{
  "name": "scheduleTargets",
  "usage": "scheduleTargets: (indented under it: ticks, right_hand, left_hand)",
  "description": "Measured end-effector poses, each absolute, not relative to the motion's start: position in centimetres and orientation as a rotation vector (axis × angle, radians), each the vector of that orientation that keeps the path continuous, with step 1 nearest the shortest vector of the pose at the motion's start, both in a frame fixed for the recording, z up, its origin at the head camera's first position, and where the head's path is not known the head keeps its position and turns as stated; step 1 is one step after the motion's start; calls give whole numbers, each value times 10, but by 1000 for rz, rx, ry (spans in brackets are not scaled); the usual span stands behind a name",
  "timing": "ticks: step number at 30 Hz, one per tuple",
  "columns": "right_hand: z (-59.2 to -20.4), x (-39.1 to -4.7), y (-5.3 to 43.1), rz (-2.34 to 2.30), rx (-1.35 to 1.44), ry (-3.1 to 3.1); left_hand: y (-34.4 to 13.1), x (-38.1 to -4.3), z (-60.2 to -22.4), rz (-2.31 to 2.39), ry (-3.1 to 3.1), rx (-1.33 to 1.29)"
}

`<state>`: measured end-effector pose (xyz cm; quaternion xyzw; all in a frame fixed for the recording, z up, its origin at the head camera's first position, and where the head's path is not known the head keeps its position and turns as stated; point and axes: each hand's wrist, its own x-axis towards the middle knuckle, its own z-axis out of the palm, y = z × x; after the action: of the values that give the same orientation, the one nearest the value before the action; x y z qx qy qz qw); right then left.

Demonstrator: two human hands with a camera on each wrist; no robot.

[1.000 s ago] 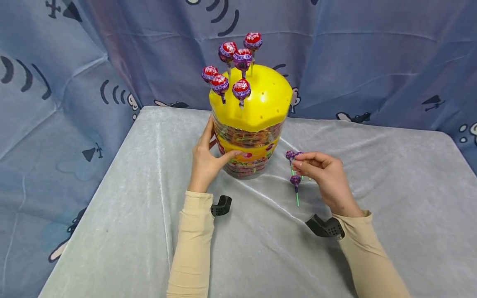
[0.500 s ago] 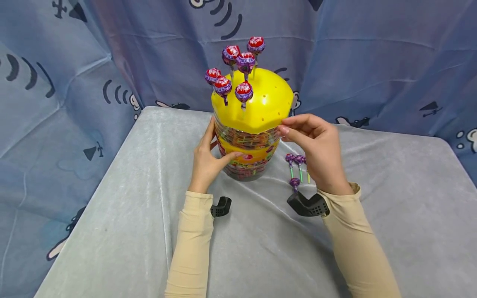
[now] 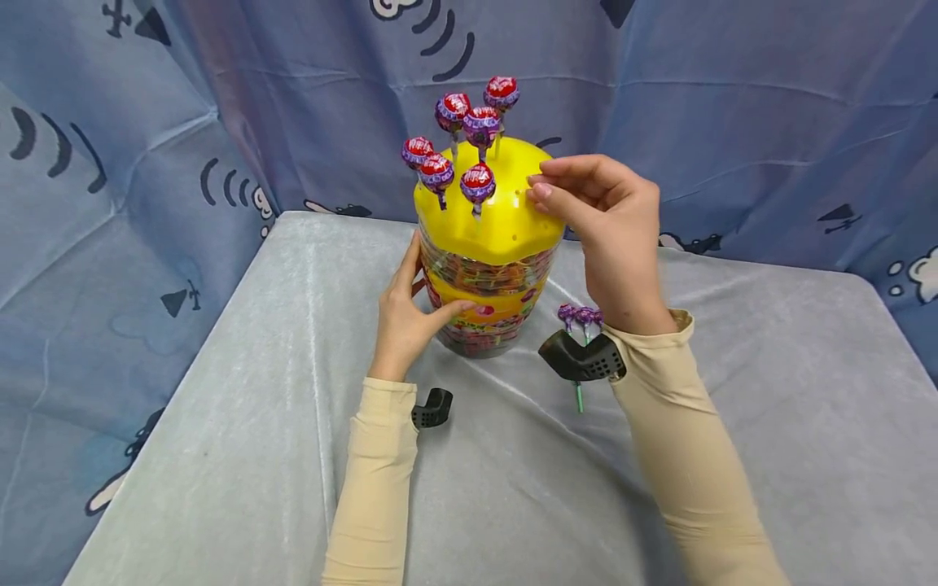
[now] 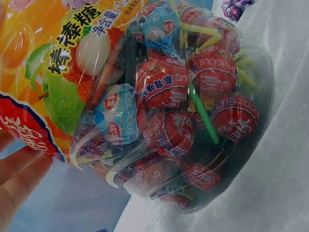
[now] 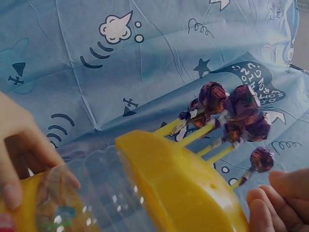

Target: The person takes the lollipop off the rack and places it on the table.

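My left hand [image 3: 406, 317] grips the side of a clear plastic lollipop jar [image 3: 487, 273], thumb on the front and fingers wrapped behind. In the left wrist view the jar's lower part shows wrapped lollipops [image 4: 166, 82] behind the plastic. The jar's yellow lid [image 3: 501, 232] has small holes, and several purple-and-red lollipops [image 3: 478, 183] stand upright on its left half. My right hand [image 3: 615, 224] is at the lid's right side, its fingers bent loosely with a gap between thumb and forefinger. Nothing shows between them. The right wrist view has these fingers [image 5: 265, 210] beside the lid.
Several more lollipops [image 3: 584, 316] lie on the grey cloth-covered table [image 3: 484, 488], right of the jar, partly hidden by the right wrist's camera mount [image 3: 579, 356]. A blue patterned curtain [image 3: 308, 106] hangs behind the table.
My right hand has risen from the lollipops on the table, moving up and left to the side of the yellow lid. The left hand keeps its grip on the jar.
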<state>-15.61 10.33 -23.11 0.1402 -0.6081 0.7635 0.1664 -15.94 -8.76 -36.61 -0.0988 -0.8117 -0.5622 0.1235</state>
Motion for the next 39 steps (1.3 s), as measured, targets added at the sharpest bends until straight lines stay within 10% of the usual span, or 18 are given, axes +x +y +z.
scheduleTargets:
  ticks: [39]
  right_hand:
    - [-213, -205, 72, 1868, 342, -1872]
  left_hand:
    - [-88, -160, -367, -1642, -2362, -290]
